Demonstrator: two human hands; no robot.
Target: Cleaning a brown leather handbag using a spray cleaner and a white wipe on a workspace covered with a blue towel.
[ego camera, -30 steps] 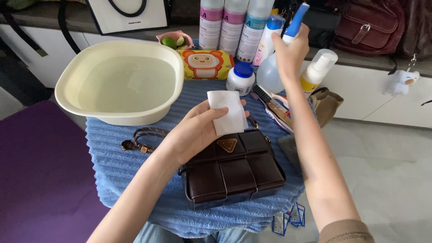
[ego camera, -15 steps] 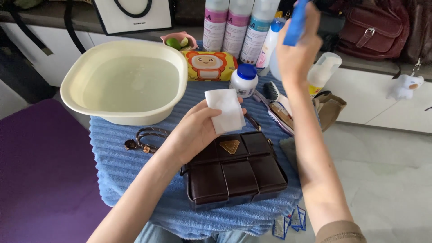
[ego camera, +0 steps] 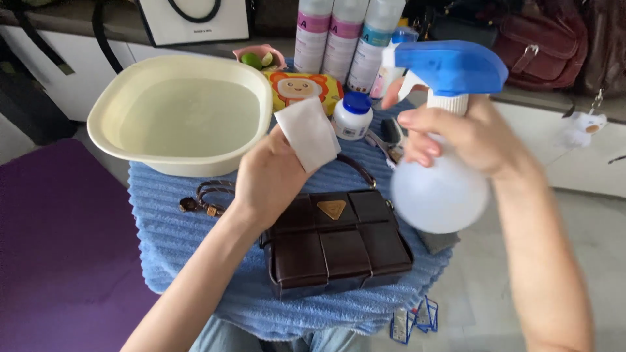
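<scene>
Holding a spray bottle raised in the right hand, fingers curled round its neck, one finger near the trigger under the blue head; nozzle points left toward the pad. Left hand pinches that white pad between thumb and fingertips, lifted above the towel, held tilted. Brown bag lies flat on the blue towel below both hands, its gold triangle badge facing up; loose strap lies just beside it on the left. Cream basin of water sits behind the strap; a small white jar and tall cans stand near the far edge. Risks, as judged: the nozzle is apart from the pad, so mist could overshoot onto the bag's leather or the badge and leave spots; a heavy squeeze could soak the pad so it drips onto the bag; the pinch on the pad is light, and a wet pad could slip down.
</scene>
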